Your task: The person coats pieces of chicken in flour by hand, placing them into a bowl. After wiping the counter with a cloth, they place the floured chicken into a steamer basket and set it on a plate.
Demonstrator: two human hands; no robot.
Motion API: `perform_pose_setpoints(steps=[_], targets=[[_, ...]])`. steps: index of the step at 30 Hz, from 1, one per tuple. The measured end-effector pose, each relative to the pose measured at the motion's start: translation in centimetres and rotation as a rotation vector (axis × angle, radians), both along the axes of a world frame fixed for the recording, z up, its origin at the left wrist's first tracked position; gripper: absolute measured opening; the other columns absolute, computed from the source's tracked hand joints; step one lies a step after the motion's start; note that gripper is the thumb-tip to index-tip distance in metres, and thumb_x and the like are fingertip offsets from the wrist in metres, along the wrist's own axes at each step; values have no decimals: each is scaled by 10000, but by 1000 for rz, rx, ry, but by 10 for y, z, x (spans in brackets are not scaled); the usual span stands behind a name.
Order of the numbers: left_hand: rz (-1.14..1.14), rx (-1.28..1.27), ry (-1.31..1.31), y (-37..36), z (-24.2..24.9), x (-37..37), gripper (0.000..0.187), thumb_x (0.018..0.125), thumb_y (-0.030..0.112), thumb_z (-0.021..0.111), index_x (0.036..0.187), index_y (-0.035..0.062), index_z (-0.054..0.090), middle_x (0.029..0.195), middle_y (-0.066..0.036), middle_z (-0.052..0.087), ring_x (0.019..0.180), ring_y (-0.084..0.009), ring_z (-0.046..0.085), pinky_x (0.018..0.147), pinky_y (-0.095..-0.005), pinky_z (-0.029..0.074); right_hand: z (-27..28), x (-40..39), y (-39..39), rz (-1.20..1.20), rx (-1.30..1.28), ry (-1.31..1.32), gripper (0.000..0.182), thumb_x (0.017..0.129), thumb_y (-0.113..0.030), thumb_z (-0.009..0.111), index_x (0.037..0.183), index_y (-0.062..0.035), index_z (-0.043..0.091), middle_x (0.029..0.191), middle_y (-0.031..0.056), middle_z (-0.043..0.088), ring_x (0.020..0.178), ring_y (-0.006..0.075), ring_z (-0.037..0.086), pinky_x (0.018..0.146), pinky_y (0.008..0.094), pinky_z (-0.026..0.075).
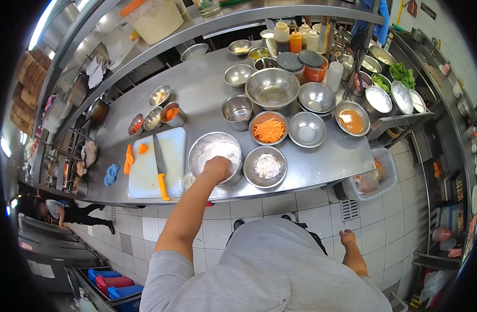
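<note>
- Steel kitchen counter (207, 99), centre frame, crowded with bowls
- left hand (217, 169) closed, knuckles up, in round steel flour bowl (215, 156)
- right hand (347, 238) hangs loose, holding nothing, lower right
- shredded carrot in steel bowl (268, 129) done; orange carrot pieces (130, 156) uncut beside white cutting board (155, 164)

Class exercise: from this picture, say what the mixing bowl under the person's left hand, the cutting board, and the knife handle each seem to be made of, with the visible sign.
Mixing bowl under the left hand: likely stainless steel, grey with a shiny rim. Cutting board: probably plastic, plain matte white. Knife handle: probably plastic, uniform bright orange.
</note>
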State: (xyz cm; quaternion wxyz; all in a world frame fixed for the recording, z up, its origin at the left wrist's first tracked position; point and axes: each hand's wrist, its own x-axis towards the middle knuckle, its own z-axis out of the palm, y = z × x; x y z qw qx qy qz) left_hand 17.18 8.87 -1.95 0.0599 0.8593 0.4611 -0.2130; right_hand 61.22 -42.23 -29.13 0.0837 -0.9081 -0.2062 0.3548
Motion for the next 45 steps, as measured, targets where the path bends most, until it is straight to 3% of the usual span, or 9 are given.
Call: perform_pose_setpoints(steps=[5, 9, 11, 15, 19, 21, 27, 37, 45], targets=[[207, 40, -8, 5, 35, 2, 317, 858, 285, 620, 1044, 56, 736, 1139, -185, 703, 1055, -326, 682, 878, -431, 553, 7, -14, -5, 98, -21, 19, 604, 905, -500, 632, 1223, 12, 663, 1237, 243, 660, 1187, 371, 616, 1015, 418, 485], [-31, -37, -190, 3, 7, -13, 443, 790, 418, 718, 1037, 50, 731, 1087, -188, 715, 1034, -360, 674, 917, -432, 534, -12, -23, -34, 138, -21, 74, 575, 902, -510, 623, 1185, -12, 680, 1236, 235, 660, 1183, 380, 617, 1026, 421, 479], [143, 18, -145, 5, 2, -8, 427, 788, 409, 716, 1019, 51, 731, 1082, -181, 715, 1026, -367, 670, 926, -442, 529, -56, -14, -57, 504, -237, 118, 595, 913, -542, 587, 1188, -22, 681, 1272, 223, 646, 1194, 378, 608, 1041, 427, 466], [200, 71, -533, 12, 44, -25, 392, 759, 307, 722, 1028, 22, 741, 1046, -205, 718, 1001, -376, 676, 904, -448, 535, -74, -18, -90, 409, -139, 60, 578, 1011, -481, 406, 1138, -3, 703, 1246, 213, 659, 1206, 377, 587, 1031, 440, 456], [298, -31, -544, 23, 74, -37, 422, 741, 234, 706, 1079, -19, 725, 1003, -238, 720, 941, -382, 697, 880, -423, 547, -36, -28, -80, 238, -166, 92, 554, 1005, -469, 444, 1168, 0, 690, 1244, 210, 661, 1204, 367, 592, 1036, 429, 458], [303, -54, -579, 27, 93, -41, 415, 741, 221, 704, 1070, -31, 721, 973, -245, 721, 911, -371, 705, 857, -410, 551, -26, -28, -78, 559, -228, 101, 535, 990, -456, 494, 1184, 7, 680, 1246, 207, 662, 1208, 357, 595, 1040, 412, 458], [272, -157, -673, 1, 187, 2, 411, 735, 174, 705, 1054, -84, 691, 891, -224, 723, 837, -286, 711, 789, -365, 549, -24, -43, -69, 15, -100, 140, 558, 909, -487, 605, 1160, 4, 694, 1234, 222, 665, 1163, 363, 625, 1016, 428, 483], [193, -63, -799, -45, 86, 87, 335, 795, 99, 658, 1109, -14, 680, 1093, -250, 676, 1040, -431, 630, 938, -463, 504, -26, -38, -4, 275, -48, 90, 549, 929, -477, 599, 1188, -1, 684, 1255, 246, 646, 1203, 388, 598, 1033, 427, 467], [542, 315, -1035, -56, 109, -100, 268, 797, 57, 704, 1055, -15, 701, 1048, -229, 702, 954, -380, 685, 861, -426, 541, 101, -75, 96, 272, 184, -104, 496, 900, -377, 686, 1195, 21, 668, 1202, 263, 664, 1140, 384, 637, 974, 424, 500]])
